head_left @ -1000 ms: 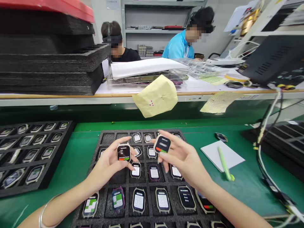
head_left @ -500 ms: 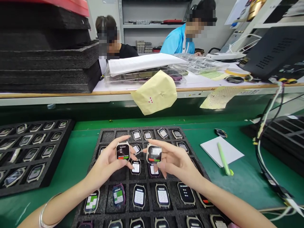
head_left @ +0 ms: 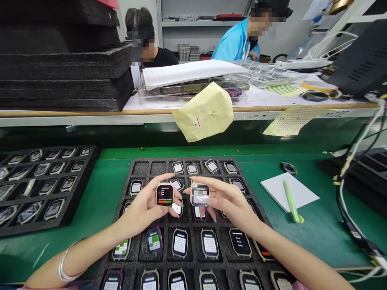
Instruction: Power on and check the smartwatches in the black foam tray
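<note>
Since the earlier frame, the right hand's [head_left: 232,204] thumb has moved up onto the lower screen of the right watch [head_left: 199,190], which looks paler now. Fingers grip that watch by its edges; at its nine o'clock, the left hand [head_left: 148,206] pinches the left watch [head_left: 165,193], both over the foam tray [head_left: 193,264]. They seem light, rigid and slick-faced, probably best held by the case rims.
</note>
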Available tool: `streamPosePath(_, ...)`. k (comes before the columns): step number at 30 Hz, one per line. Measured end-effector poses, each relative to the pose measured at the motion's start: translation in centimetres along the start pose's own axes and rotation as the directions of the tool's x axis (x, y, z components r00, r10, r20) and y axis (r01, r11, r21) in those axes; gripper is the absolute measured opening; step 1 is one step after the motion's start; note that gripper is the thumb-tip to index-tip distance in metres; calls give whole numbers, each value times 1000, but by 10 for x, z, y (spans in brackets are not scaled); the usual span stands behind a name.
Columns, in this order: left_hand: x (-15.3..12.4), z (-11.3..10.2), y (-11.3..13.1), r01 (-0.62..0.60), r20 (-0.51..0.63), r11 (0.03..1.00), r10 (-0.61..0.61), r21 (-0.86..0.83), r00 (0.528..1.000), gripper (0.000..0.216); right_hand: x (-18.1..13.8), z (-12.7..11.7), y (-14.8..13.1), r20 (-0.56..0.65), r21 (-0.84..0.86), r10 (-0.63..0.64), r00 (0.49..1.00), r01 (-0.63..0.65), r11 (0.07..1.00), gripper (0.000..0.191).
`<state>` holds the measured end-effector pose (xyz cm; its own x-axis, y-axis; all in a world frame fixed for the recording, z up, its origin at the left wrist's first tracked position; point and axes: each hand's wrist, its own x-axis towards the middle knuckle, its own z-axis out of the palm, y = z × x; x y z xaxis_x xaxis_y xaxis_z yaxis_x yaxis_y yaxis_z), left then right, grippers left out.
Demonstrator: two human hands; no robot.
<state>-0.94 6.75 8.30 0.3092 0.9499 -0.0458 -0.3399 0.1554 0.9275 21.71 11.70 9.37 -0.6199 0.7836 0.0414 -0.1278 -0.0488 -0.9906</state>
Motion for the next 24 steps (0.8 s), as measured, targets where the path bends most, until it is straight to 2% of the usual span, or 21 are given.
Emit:
streamPosePath(3,1,0,-1,-2,5,1000,2,-13,1000,58,-1,-1,-1,29,46,30,999,-31,998,55)
streamPosePath(5,1,0,-2,3,6,1000,-3,-6,1000,58,0,0,0,2,18,45,999,-45,999,57)
streamPosePath(9,2,2,-2,10,-6,1000,-10,-10,1000,61,1,1,2,-20,-33,44,999,-45,998,51)
streamPosePath(14,5,2,-4,9,-21,1000,-9,11,1000,53,2,0,2,16,39,29,999,-30,999,49)
streamPosePath(20,4,2,-4,-14,1,1000,14,17,1000,54,3,1,6,-94,-38,17,995,-20,999,32)
streamPosePath(24,4,3,-3,-34,10,999,34,23,999,43,3,1,8,-123,-73,18,992,-28,997,28)
